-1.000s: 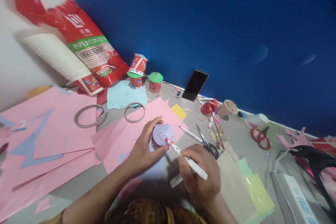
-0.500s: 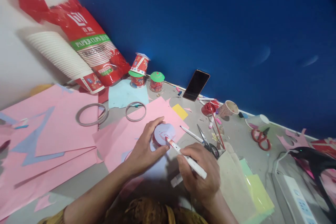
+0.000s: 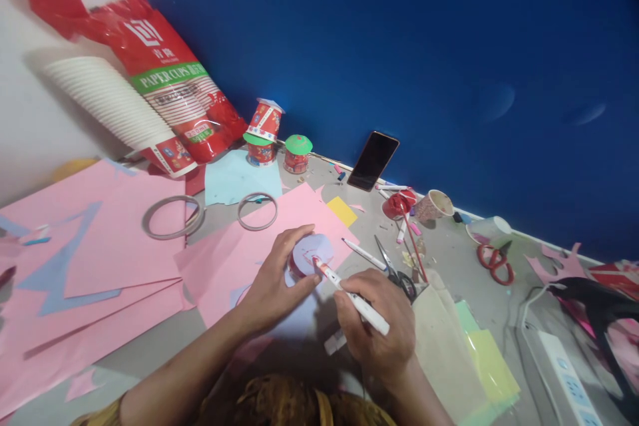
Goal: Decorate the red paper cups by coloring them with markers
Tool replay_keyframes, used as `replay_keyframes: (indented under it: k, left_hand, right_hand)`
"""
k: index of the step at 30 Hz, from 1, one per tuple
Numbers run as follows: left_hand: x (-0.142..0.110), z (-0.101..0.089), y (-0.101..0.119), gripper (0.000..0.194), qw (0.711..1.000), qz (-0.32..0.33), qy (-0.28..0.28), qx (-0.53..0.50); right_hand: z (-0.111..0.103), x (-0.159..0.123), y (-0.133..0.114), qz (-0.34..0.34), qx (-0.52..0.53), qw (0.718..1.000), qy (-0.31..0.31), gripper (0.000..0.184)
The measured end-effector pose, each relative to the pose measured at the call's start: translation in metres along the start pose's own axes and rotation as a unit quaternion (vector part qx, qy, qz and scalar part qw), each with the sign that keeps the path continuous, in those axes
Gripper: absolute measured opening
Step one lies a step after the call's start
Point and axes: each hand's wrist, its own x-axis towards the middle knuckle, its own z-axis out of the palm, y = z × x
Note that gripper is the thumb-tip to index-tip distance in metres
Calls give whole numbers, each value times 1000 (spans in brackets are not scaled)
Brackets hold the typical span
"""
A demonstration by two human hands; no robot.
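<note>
My left hand (image 3: 279, 273) is wrapped round a small paper cup (image 3: 298, 265) topped with a pale lilac paper disc (image 3: 312, 247). Its thumb and fingers press against the sides. In my right hand (image 3: 379, 323) is a white marker (image 3: 357, 301), its red tip touching the disc, where red marks show. Under the cup lie lilac paper and a large pink sheet (image 3: 294, 210). A second marker (image 3: 364, 253) lies uncapped just beyond my right hand, beside black-handled scissors (image 3: 395, 273).
Two grey tape rings (image 3: 257, 212) lie on the paper. Small decorated cups (image 3: 297, 156) stand at the back near a phone (image 3: 374, 160) leaning on the blue wall. Stacked paper cups (image 3: 110, 106) lean at left. Red-handled scissors (image 3: 495, 263), a power strip (image 3: 569, 373) and a cable lie at right.
The marker and my right hand have shifted slightly left, with the tip still on the disc. My left hand keeps its hold on the cup. The whole view has drifted a little.
</note>
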Motion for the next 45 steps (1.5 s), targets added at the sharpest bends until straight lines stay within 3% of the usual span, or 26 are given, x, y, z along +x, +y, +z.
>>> replay_keyframes:
  k: [16,45]
  left_hand:
    - [2,-1,4,53,1000,7,6,17]
    - [1,-1,3,54,1000,-1,10,22]
  right_hand:
    - [-2,-1,0,7,-6,1000,-7,12]
    - [-2,-3,0,8,-22,1000,-5,18]
